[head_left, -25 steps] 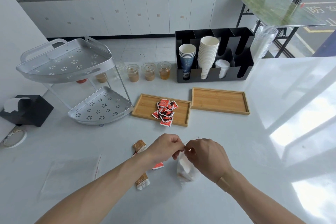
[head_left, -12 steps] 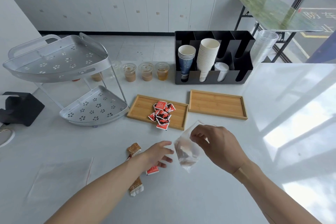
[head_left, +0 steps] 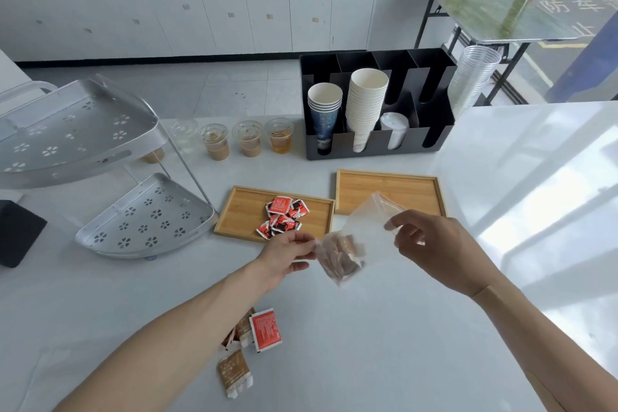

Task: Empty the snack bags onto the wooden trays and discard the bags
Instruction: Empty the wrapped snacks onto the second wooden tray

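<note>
A clear snack bag (head_left: 347, 244) with brown packets in its lower end hangs above the white table. My right hand (head_left: 431, 244) pinches its upper edge, and my left hand (head_left: 287, 256) grips its lower left corner. Behind it lie two wooden trays: the left tray (head_left: 244, 214) carries a heap of red packets (head_left: 282, 216), and the right tray (head_left: 398, 187) has nothing on it. Loose red and brown packets (head_left: 254, 338) lie on the table near my left forearm.
A silver two-tier rack (head_left: 100, 177) stands at the left. A black cup holder (head_left: 378, 104) with paper cups sits behind the trays, with several lidded drink cups (head_left: 247, 140) beside it. A flat clear bag (head_left: 60, 375) lies at the near left.
The bag has been lifted off the table and carried toward the trays. My left hand came back to it and took hold of its lower corner.
</note>
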